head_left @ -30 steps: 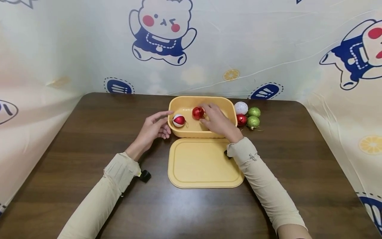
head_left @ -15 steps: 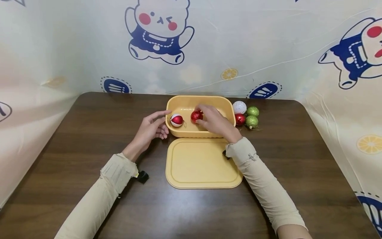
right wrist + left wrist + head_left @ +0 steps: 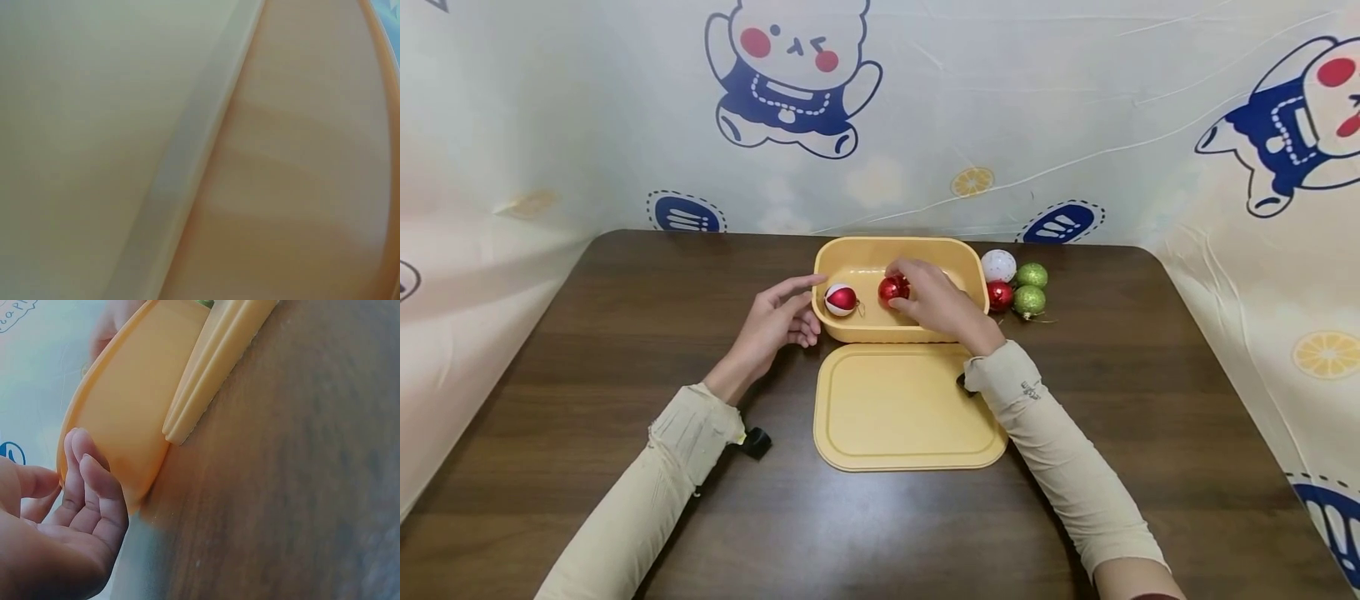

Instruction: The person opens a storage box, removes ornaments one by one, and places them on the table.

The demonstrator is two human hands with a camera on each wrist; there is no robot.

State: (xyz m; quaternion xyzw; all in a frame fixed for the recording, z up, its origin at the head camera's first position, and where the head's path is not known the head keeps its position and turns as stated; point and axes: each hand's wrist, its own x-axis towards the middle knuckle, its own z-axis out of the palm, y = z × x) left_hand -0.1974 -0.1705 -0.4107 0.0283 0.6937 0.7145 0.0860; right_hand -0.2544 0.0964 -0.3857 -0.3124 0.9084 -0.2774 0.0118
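Inside the yellow plastic box [image 3: 940,335], my right hand [image 3: 942,302] holds a shiny red Christmas bauble [image 3: 891,291] between thumb and fingers, low over the box floor. A red-and-white bauble [image 3: 840,299] with a thin hanging loop lies to its left in the box. My left hand [image 3: 771,327] is at the box's left end, its forefinger straight and reaching the rim. In the left wrist view, the other fingers [image 3: 100,487] are loosely bent beside the outer wall. The right wrist view shows neither the right hand nor the bauble.
A flat yellow lid [image 3: 906,408] lies on the dark wooden table [image 3: 865,533] just in front of the box. Right of the box sit a white bauble [image 3: 998,266], a red bauble [image 3: 1000,296] and two green glittery baubles [image 3: 1030,301]. A printed curtain [image 3: 925,125] hangs behind.
The right hand has closed its fingers further round the red bauble, which sits slightly lower in the box. The left hand stays at the rim. The whole head view has shifted a little.
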